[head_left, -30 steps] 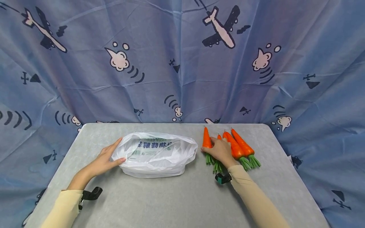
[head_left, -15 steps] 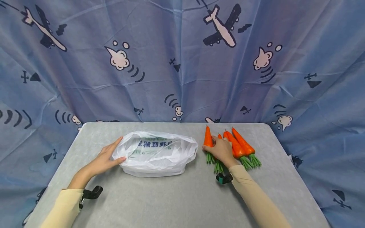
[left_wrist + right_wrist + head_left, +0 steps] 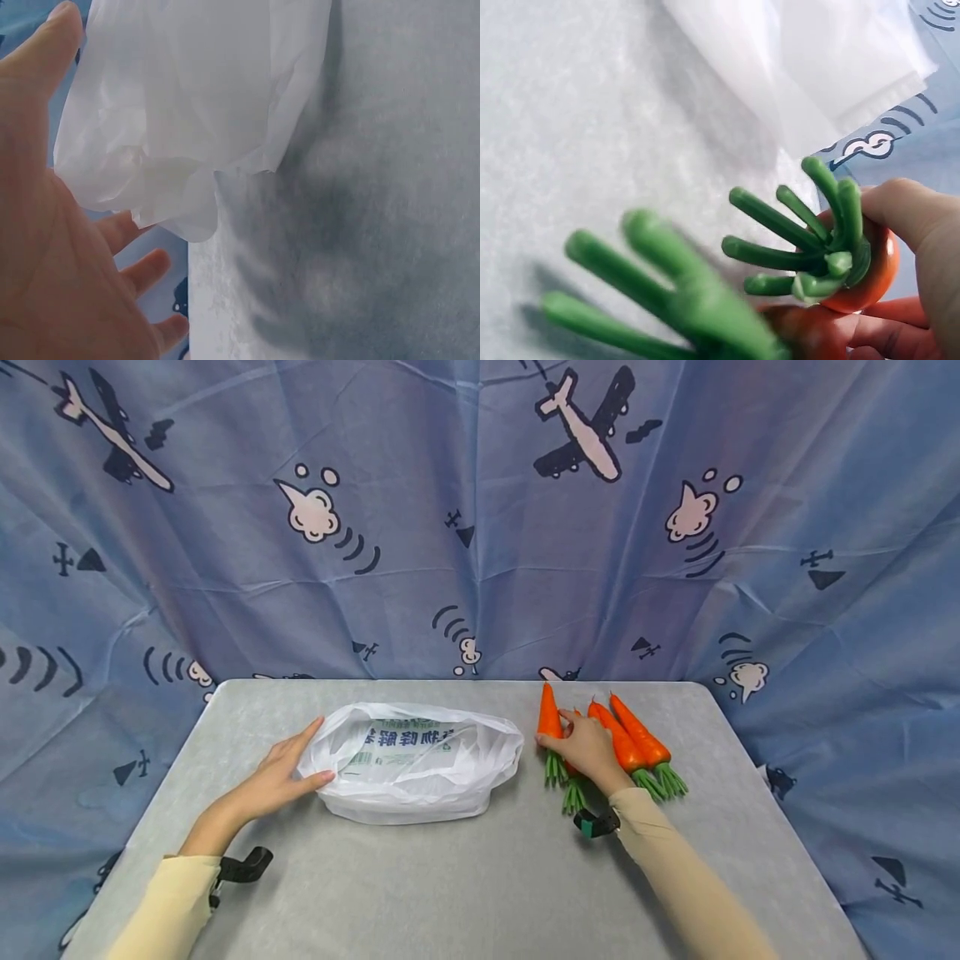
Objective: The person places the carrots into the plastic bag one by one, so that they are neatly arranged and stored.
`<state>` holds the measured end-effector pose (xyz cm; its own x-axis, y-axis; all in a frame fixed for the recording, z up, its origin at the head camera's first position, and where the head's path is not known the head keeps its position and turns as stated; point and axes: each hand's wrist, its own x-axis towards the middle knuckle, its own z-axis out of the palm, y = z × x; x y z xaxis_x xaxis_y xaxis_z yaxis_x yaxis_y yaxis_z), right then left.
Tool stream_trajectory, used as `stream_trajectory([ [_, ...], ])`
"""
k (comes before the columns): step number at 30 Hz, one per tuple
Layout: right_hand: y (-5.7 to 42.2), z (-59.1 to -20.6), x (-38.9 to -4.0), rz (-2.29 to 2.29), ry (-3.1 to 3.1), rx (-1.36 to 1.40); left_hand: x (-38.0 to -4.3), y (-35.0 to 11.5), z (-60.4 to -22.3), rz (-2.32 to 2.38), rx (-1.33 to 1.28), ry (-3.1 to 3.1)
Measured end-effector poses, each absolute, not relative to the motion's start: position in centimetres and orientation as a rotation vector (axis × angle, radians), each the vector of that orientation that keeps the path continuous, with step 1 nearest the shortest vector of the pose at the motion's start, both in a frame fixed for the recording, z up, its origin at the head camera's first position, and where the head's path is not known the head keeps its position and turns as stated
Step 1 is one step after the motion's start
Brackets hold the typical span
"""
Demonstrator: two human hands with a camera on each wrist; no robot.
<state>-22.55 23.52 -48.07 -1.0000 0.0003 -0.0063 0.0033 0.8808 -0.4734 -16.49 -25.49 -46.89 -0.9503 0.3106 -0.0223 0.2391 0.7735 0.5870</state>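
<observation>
On the right of the table, my right hand [image 3: 587, 745] grips the leftmost orange carrot [image 3: 550, 714] between thumb and fingers. In the right wrist view its green stalks [image 3: 780, 225] face the camera, with the thumb on one side and fingers beneath. A second carrot, mostly covered by that hand, shows its green stalks [image 3: 574, 795] just below. To the left, a white plastic bag [image 3: 405, 810] lies with its mouth spread and printing visible inside. My left hand [image 3: 281, 777] stays at the bag's left end, fingers and thumb extended and spread against its rim.
Two more carrots, one nearer [image 3: 618, 739] and one farther right [image 3: 641, 731], lie beside the right hand. Everything rests on a grey table [image 3: 450, 893]. Behind it hangs a blue curtain [image 3: 480, 527] printed with planes.
The gripped carrot has shifted slightly up and right with the right hand, away from the person. The left hand and the bag hold nearly the same position.
</observation>
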Motion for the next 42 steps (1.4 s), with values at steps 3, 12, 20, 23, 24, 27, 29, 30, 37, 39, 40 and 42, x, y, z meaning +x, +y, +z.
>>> stream_trajectory([
  [3, 23.5, -47.3, -22.4, -0.800, 3.039, -0.008, -16.4, -25.3, -46.8, 0.921, 0.450, 2.844],
  [12, 22.9, -45.4, -22.0, -0.865, 3.065, -0.099, -16.2, -25.1, -46.9, 0.922, 0.443, 2.833],
  [20, 22.2, -43.8, -21.4, -0.927, 3.045, -0.135, -16.4, -25.0, -47.1, 0.917, 0.462, 2.834],
  [23, 21.7, -43.1, -21.1, -0.954, 3.031, -0.146, -16.4, -25.0, -47.2, 0.917, 0.460, 2.833],
  [24, 21.5, -42.8, -21.0, -0.963, 3.029, -0.153, -16.3, -25.0, -47.1, 0.918, 0.459, 2.832],
  [27, 21.0, -42.1, -20.7, -0.992, 3.021, -0.171, -16.3, -24.9, -47.1, 0.921, 0.461, 2.832],
  [29, 20.5, -41.6, -20.5, -1.012, 3.018, -0.190, -16.3, -24.9, -47.1, 0.919, 0.465, 2.834],
  [30, 20.3, -41.4, -20.5, -1.017, 3.016, -0.196, -16.3, -24.8, -47.1, 0.918, 0.467, 2.836],
  [37, 18.6, -40.2, -20.1, -1.025, 2.999, -0.236, -16.3, -24.9, -47.0, 0.906, 0.468, 2.844],
  [39, 18.1, -40.0, -20.0, -1.028, 2.990, -0.242, -16.3, -24.9, -46.9, 0.908, 0.470, 2.844],
  [40, 17.9, -39.9, -20.0, -1.030, 2.989, -0.246, -16.4, -24.9, -46.9, 0.908, 0.471, 2.844],
  [42, 17.5, -39.8, -20.0, -1.029, 2.989, -0.266, -16.4, -24.9, -46.8, 0.907, 0.472, 2.845],
])
